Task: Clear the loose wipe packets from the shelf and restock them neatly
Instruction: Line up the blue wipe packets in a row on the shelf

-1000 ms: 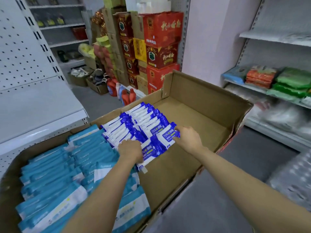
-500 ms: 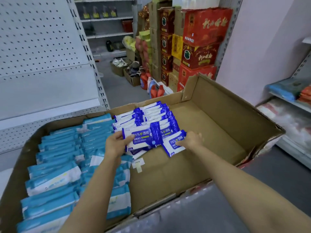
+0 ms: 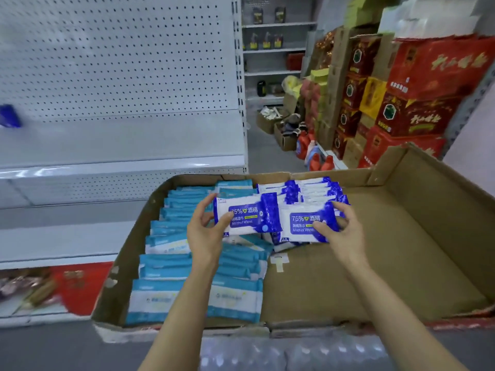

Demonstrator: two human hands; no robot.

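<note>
A wide cardboard box (image 3: 417, 253) lies open in front of me. Rows of light-blue wipe packets (image 3: 192, 263) fill its left part, and dark-blue alcohol wipe packets (image 3: 313, 190) stand in rows at the back middle. My left hand (image 3: 206, 231) pinches a dark-blue packet (image 3: 247, 215) lifted above the rows. My right hand (image 3: 345, 231) grips a second dark-blue packet (image 3: 302, 223) beside it. The white shelf (image 3: 120, 164) stands to the left.
A dark-blue item (image 3: 9, 116) sits at the shelf's far left, blurred. Red and brown cartons (image 3: 401, 97) are stacked at the back right, with detergent bottles (image 3: 313, 153) on the floor. Red packaging (image 3: 77, 287) lies on the bottom shelf. The box's right half shows bare cardboard.
Both hands have lifted a dark-blue packet each from the rows in the box. My view has swung left toward the white shelf.
</note>
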